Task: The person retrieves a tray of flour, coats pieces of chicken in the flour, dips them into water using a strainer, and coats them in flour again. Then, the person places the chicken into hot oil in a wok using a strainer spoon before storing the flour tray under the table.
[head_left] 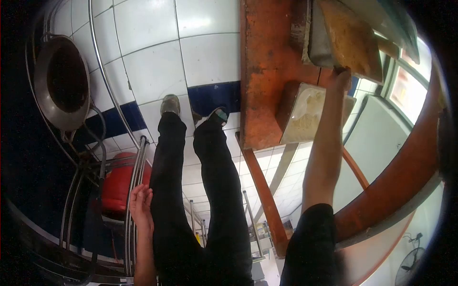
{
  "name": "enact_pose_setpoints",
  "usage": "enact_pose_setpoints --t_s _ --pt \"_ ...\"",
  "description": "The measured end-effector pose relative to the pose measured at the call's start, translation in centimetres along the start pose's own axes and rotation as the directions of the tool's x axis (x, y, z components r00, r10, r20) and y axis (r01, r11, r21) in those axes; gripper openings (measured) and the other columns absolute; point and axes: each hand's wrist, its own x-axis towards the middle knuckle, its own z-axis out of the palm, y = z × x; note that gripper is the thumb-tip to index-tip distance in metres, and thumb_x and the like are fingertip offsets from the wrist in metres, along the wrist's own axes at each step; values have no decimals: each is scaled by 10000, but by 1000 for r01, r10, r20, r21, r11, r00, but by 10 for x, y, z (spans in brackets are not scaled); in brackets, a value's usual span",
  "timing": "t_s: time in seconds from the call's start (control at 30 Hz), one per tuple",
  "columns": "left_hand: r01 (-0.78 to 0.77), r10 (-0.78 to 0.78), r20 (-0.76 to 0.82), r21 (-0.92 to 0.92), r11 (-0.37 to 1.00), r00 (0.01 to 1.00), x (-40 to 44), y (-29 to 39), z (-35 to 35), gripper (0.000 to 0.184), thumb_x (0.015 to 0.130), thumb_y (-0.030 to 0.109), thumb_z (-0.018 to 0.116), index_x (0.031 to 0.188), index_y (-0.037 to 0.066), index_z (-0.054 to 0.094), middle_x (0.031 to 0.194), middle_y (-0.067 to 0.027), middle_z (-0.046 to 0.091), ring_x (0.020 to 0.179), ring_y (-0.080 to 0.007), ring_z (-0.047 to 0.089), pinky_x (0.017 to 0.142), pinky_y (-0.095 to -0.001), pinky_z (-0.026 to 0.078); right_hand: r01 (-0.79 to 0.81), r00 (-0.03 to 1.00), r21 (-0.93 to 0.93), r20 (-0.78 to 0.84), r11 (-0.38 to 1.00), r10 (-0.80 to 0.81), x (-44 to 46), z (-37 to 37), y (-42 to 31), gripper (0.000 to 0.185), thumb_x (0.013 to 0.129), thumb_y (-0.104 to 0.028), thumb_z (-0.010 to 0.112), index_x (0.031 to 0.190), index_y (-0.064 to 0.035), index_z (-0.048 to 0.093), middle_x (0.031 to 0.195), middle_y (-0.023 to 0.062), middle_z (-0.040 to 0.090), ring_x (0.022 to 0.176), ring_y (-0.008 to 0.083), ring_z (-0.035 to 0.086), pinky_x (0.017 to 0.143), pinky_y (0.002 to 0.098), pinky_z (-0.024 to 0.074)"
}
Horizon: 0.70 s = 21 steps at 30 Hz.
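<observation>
My right hand (339,78), arm stretched out, is closed at the near edge of a tray (350,40) with a flat brown surface. The fingers are partly hidden, and the tray looks tilted. Closer to me, a second tray (310,114) with a pale, yellowish layer rests at the corner of an orange-brown wooden table (265,71). My left hand (141,206) hangs low beside my leg with fingers loosely bent and apart, holding nothing. It is close to the metal tubes of a stand (136,176), and I cannot tell whether it touches them.
On the left, a large wok (62,83) sits on a metal frame with a hose near it. A red rounded container (117,183) is below. A curved wooden edge (396,176) runs along the right, and a fan (411,266) shows at lower right. The floor is tiled.
</observation>
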Motion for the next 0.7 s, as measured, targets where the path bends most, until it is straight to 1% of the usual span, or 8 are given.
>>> enact_pose_setpoints --t_s 0.07,0.13,0.2,0.27,0.33,0.47,0.57,0.7 --pt "9 -9 4 -4 1000 1000 -1 -1 1 305 1015 242 596 1230 26 585 1189 -108 633 1071 -176 629 975 -303 507 17 996 323 78 946 -44 -10 -25 19 437 946 -180 657 1272 56 487 1209 179 592 986 306 646 736 368 554" --pt "-18 18 9 32 999 1000 1 -5 0 311 1018 245 589 1239 27 582 1193 -109 631 1080 -173 624 985 -309 500 354 928 -303 -1 885 -372 2 -96 88 543 893 -302 733 1249 47 518 1163 205 611 1003 334 638 764 403 546" --pt "-21 20 16 32 999 1000 2 -4 3 319 1017 259 589 1242 33 584 1194 -108 632 1083 -178 622 978 -315 501 65 831 -572 -423 818 -362 -71 -103 99 655 860 -418 764 1265 45 537 1151 235 621 1022 369 631 813 441 531" --pt "-24 23 18 42 999 1000 3 -1 3 327 1017 272 590 1245 38 586 1196 -106 632 1087 -182 621 972 -322 501 130 897 -939 -26 319 -442 -94 -170 138 691 855 -463 749 1275 47 544 1178 258 606 1088 388 610 894 461 501" --pt "57 -55 -20 133 989 998 8 1 7 349 1009 293 595 1248 38 587 1190 -102 636 1083 -192 623 960 -330 501 247 962 -894 273 374 16 -110 -220 173 705 851 -425 746 1304 65 520 1244 269 580 1153 414 577 963 467 470" --pt "-9 -32 169 235 972 985 47 2 40 343 1001 295 597 1240 49 606 1182 -96 644 1073 -192 623 935 -323 494 290 957 -921 273 260 -102 -147 -211 184 677 840 -392 731 1304 57 530 1260 261 584 1186 413 559 1001 479 443" --pt "-122 -5 343 347 930 939 93 -21 97 347 981 286 631 1245 62 622 1193 -89 644 1062 -170 622 914 -300 486 215 973 -941 230 262 27 -173 -196 169 663 825 -354 718 1313 53 531 1277 259 582 1191 411 559 1017 484 425" --pt "-327 -17 628 428 842 778 151 -82 188 437 966 290 658 1299 19 577 1213 -123 637 1023 -177 622 925 -307 479 198 946 -820 303 538 114 -238 -157 163 612 854 -281 659 1332 73 513 1257 264 580 1176 398 551 1017 453 420"
